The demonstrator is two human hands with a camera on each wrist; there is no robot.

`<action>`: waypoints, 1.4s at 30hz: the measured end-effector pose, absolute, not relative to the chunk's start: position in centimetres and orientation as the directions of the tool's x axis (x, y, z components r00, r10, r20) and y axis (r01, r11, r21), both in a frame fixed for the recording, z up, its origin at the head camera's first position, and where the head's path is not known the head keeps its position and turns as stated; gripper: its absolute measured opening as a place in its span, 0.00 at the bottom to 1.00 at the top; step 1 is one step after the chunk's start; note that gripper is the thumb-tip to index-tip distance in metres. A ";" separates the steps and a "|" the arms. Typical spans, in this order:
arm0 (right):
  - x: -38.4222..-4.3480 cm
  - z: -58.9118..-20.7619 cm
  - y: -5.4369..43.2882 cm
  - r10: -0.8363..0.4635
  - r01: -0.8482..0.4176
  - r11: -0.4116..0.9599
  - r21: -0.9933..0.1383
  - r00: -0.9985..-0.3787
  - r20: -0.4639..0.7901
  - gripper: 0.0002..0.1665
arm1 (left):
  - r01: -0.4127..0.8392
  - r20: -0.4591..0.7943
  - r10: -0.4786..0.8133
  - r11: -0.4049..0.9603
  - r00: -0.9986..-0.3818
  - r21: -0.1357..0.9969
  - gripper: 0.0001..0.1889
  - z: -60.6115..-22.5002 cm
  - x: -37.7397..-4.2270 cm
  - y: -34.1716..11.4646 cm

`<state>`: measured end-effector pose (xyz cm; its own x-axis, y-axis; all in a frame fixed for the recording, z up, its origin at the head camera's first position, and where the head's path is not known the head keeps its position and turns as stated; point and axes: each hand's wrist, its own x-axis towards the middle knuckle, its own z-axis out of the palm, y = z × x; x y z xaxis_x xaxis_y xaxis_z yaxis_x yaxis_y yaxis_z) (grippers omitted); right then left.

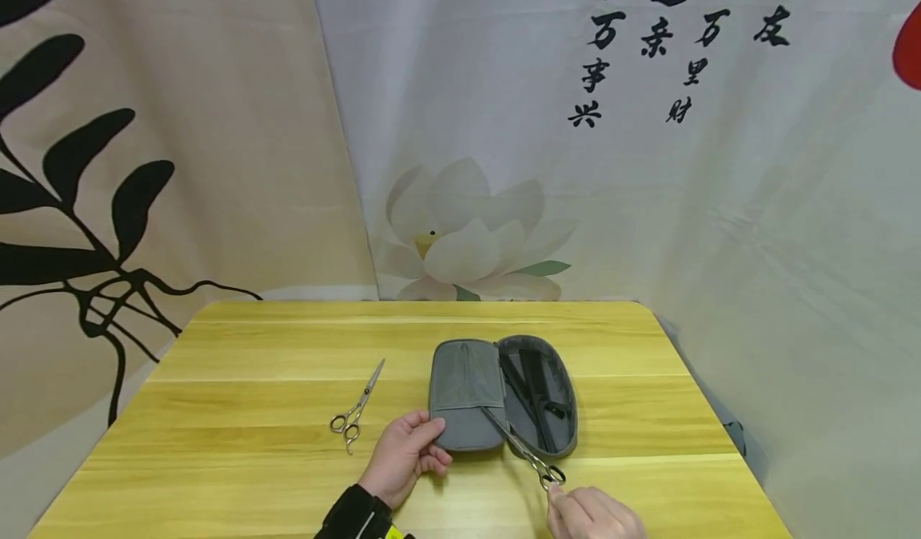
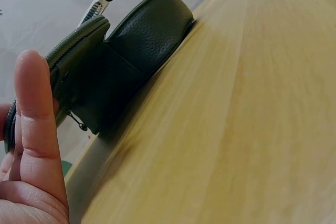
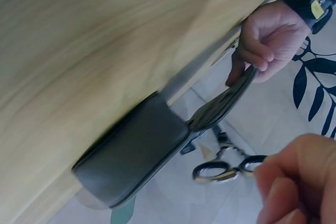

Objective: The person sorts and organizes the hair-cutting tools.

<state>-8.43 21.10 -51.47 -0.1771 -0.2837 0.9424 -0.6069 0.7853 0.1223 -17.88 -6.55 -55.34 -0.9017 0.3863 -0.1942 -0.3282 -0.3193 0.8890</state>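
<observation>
A grey zip case [image 1: 468, 431] lies unfolded on the table, its left flap carrying a pocket. My left hand [image 1: 406, 455] pinches that flap's lower left edge, thumb on top. In the right wrist view the flap is tilted up from the table in the left hand [image 3: 273, 38]. With its fingertips my right hand [image 1: 596, 513] holds a pair of scissors [image 1: 528, 455] by a finger ring. The blades point up and left, and their tip meets the pocket edge; whether it is inside I cannot tell. Black tools [image 1: 534, 387], perhaps combs, sit in the case's right half.
Another pair of silver scissors [image 1: 360, 407] lies on the wooden table [image 1: 252, 411], left of the case. Behind the table hangs a printed cloth [image 1: 468, 123]. A black band [image 1: 356, 515] is worn on the left wrist.
</observation>
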 end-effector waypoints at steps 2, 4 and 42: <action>-8.1 -51.2 20.7 -0.286 -0.584 0.804 0.110 -0.218 0.933 0.27 | -0.327 -0.193 0.387 -0.319 -0.902 0.889 0.10 -55.3 -17.9 -6.6; -7.9 -50.9 20.2 -0.303 -0.566 0.817 0.113 -0.254 0.919 0.29 | -0.323 -0.187 0.393 -0.317 -0.901 0.892 0.09 -55.3 -18.0 -6.6; -8.5 -50.9 22.8 -0.188 0.451 -0.151 -0.880 -0.887 -0.422 0.08 | -0.328 -0.188 0.379 -0.349 -0.906 0.878 0.11 -55.4 -17.9 -6.5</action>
<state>-8.54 22.82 -50.86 -0.8868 -0.1877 -0.4223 0.4508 -0.1509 -0.8798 -17.89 -6.50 -55.40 -0.9063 0.3788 -0.1876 -0.3277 -0.3492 0.8779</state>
